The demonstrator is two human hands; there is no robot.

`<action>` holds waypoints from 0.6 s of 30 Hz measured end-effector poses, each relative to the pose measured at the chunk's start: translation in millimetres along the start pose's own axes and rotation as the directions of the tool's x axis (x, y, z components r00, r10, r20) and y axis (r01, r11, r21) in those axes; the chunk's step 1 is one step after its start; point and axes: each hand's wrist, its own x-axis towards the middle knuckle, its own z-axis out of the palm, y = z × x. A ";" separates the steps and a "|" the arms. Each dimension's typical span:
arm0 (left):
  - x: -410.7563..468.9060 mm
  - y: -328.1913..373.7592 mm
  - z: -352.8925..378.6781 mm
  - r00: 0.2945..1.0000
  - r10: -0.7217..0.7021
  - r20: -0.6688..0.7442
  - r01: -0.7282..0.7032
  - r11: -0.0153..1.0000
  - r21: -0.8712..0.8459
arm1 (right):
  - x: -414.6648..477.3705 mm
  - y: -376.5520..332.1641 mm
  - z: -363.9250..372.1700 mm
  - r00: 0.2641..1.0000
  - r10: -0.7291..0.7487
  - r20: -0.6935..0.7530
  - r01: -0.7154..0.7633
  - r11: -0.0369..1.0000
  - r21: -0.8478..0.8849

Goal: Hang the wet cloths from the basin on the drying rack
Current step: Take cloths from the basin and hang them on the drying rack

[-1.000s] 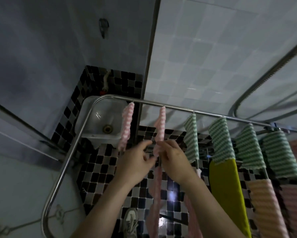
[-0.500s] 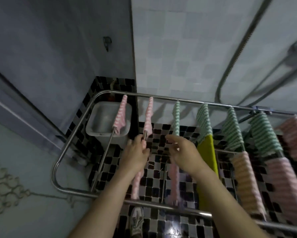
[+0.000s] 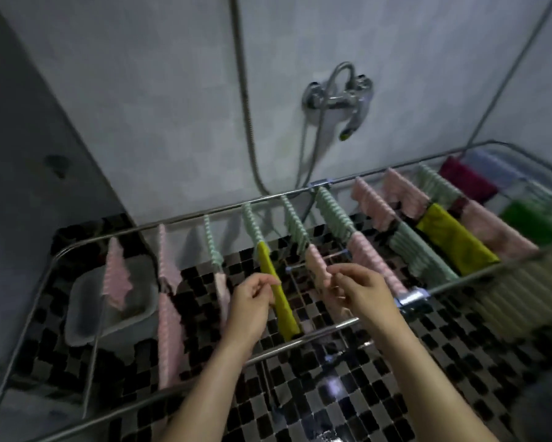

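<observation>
Since half a second ago we've swung right: tap (image 3: 335,97) is now in view, and basin (image 3: 86,314) sits far left under the drying rack (image 3: 185,218). Both hands have moved off the left-end pink cloths (image 3: 168,275). Left hand (image 3: 252,301) is loosely curled and grips nothing, beside the hung yellow cloth (image 3: 279,301). Right hand (image 3: 362,290) has its fingertips at a hung pink cloth (image 3: 316,266); with the blur, we can't tell if it pinches. The rack's right end is cut off.

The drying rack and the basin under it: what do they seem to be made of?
Drying rack: probably polished metal tubing, perhaps stainless steel, given its bright silvery glints. Basin: probably matte, translucent whitish plastic, from its soft pale look; blur leaves this open.
</observation>
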 end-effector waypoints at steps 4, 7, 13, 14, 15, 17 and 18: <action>-12.3 9.7 42.2 0.990 -0.025 0.137 0.025 1.000 0.002 | -27.3 9.8 -48.6 0.964 0.151 -0.219 -0.070 0.939 0.338; -22.6 15.3 77.3 0.956 -0.043 0.290 0.050 0.999 -0.017 | -53.8 27.9 -85.8 0.884 0.280 -0.374 -0.039 0.842 0.538; -59.0 9.9 151.4 0.801 0.025 0.598 -0.104 0.990 0.098 | -131.1 65.9 -146.3 0.712 0.399 -0.578 0.052 0.791 0.610; -60.3 10.3 157.2 0.794 0.046 0.607 -0.150 0.981 0.121 | -132.7 69.6 -151.2 0.710 0.397 -0.581 0.032 0.807 0.590; -69.3 9.0 169.5 0.754 0.058 0.654 -0.197 0.970 0.142 | -145.9 76.3 -160.0 0.687 0.407 -0.602 0.016 0.820 0.572; -90.8 5.3 197.3 0.656 0.061 0.752 -0.309 0.931 0.194 | -173.8 92.5 -179.8 0.617 0.417 -0.667 -0.020 0.856 0.517; -109.3 5.5 218.0 0.591 0.052 0.805 -0.381 0.897 0.222 | -196.1 103.3 -195.3 0.558 0.414 -0.719 -0.037 0.879 0.476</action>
